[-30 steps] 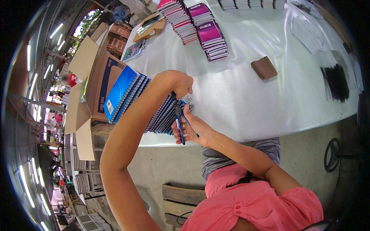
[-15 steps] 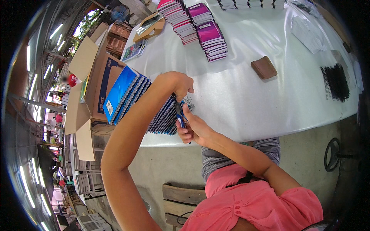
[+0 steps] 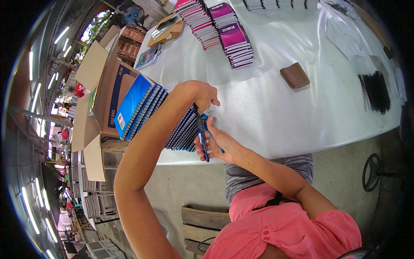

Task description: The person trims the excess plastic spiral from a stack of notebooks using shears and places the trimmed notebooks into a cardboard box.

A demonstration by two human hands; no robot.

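My right hand (image 3: 219, 144) holds blue-handled pliers (image 3: 201, 137), their two handles spread apart and the dark jaws pointing up toward my left hand. My left hand (image 3: 200, 94) is bent over the jaws with its fingers curled; what they pinch is hidden behind the hand. Beneath and beside both hands lies a stack of blue spiral-bound notebooks (image 3: 137, 100), its coil edges turned toward me. My left forearm crosses over the stack and covers its middle. Loose coil ends (image 3: 210, 113) show just beyond the pliers.
An open cardboard box (image 3: 110, 93) stands left of the stack. Stacks of pink-red notebooks (image 3: 197, 23) and purple notebooks (image 3: 235, 36) sit farther back. A brown wallet-like item (image 3: 295, 75) lies to the right, with black coils (image 3: 375, 92) near the table's right edge.
The pliers' handles have spread apart as my right hand's grip loosened. My left hand stays almost in place, one finger stretched slightly farther right.
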